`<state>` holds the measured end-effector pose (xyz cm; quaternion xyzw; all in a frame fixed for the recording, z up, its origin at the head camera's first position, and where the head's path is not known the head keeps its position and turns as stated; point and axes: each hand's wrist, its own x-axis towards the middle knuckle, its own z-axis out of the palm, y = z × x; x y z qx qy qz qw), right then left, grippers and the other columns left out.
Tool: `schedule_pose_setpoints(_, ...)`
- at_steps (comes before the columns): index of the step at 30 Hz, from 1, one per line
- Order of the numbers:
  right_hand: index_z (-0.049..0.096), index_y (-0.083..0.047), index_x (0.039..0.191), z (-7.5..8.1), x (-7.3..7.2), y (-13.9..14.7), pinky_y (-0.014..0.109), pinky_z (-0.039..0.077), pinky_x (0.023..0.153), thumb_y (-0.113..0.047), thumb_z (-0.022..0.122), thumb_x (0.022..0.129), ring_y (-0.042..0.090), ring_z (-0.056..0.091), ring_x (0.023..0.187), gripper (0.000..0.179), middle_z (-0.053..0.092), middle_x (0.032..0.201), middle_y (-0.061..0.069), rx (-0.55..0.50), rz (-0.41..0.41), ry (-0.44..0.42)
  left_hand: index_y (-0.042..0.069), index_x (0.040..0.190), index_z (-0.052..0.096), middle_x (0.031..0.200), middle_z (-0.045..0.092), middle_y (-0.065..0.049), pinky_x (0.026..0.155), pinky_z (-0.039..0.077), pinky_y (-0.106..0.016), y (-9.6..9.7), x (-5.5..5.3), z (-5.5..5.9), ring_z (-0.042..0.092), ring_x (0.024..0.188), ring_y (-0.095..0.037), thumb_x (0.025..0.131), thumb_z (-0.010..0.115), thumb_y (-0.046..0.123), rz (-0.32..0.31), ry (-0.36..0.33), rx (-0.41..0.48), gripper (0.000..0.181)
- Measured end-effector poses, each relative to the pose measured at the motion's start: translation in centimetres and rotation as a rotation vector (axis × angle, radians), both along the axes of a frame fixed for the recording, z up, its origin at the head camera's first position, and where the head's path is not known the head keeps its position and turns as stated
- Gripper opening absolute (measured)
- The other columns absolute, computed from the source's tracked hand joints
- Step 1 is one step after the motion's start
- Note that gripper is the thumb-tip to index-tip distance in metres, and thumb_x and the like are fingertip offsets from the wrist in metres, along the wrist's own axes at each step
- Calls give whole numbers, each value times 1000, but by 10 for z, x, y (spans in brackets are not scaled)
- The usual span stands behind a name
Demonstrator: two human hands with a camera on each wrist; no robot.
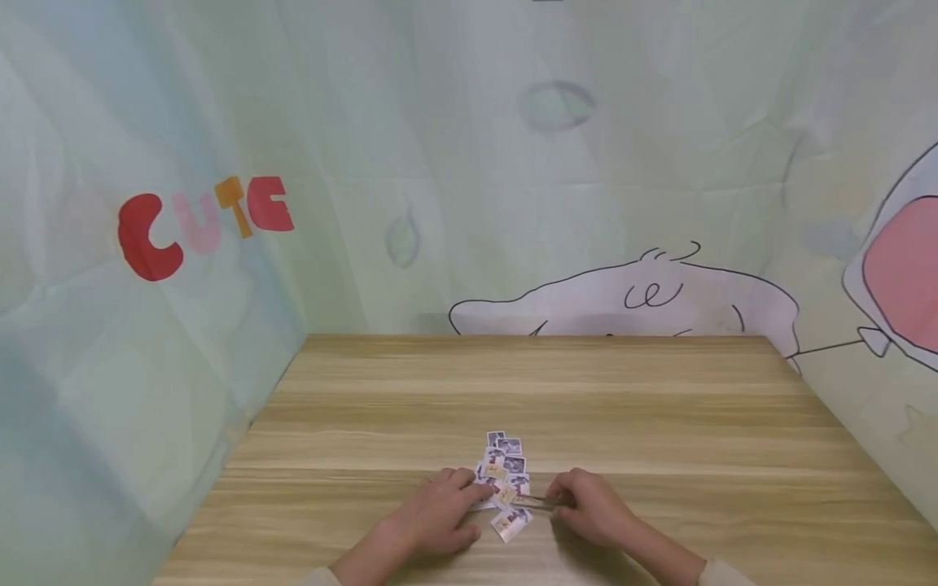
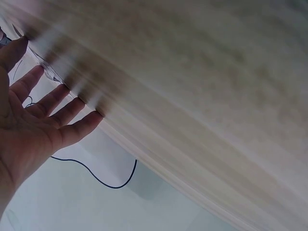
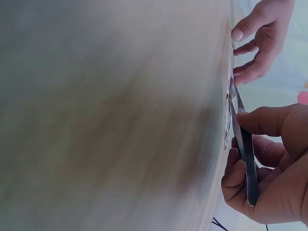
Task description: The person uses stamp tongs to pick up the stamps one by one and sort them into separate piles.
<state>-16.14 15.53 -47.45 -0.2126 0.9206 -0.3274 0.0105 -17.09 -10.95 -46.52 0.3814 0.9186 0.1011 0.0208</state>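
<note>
A cluster of small stamp-like paper pieces (image 1: 515, 465) lies overlapping on the table, white-edged with grey, purple and tan pictures. My left hand (image 1: 440, 511) rests at the cluster's left side, its index fingertip touching the papers. In the left wrist view the fingers of that left hand (image 2: 33, 125) are spread, tips on the tabletop. My right hand (image 1: 593, 509) pinches dark metal tweezers (image 3: 249, 163) between thumb and fingers. The tweezers' tips point left and reach the papers; whether they grasp one is too small to tell. One tan-and-white paper (image 1: 510, 526) lies tilted at the near end.
The wood-grain table (image 1: 352, 407) extends around the hands, with its far edge against a pale green printed cloth (image 1: 454, 163). More cloth hangs along the left and right sides. A dark thin cable (image 2: 101, 180) shows beyond the table in the left wrist view.
</note>
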Motion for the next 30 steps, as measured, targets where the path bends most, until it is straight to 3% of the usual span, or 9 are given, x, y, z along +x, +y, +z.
schedule_pose_setpoints(20, 63, -11, 80, 4, -5, -7, 25, 39, 54, -1, 66, 74, 7, 44, 59, 12, 49, 67, -9, -35, 7, -37, 17, 132, 52, 125, 50, -9, 90, 43, -44, 1, 0, 1, 47, 112, -24, 84, 62, 36, 7, 2, 0, 54)
schedule_pose_setpoints(30, 61, -10, 75, 6, 6, 1, 24, 39, 50, 2, 66, 74, 7, 42, 56, 13, 48, 63, -8, -90, 1, -94, 11, 127, 56, 117, 54, -11, 88, 45, -36, -2, 0, 8, 52, 101, -20, 81, 65, 32, -1, 15, 31, 51)
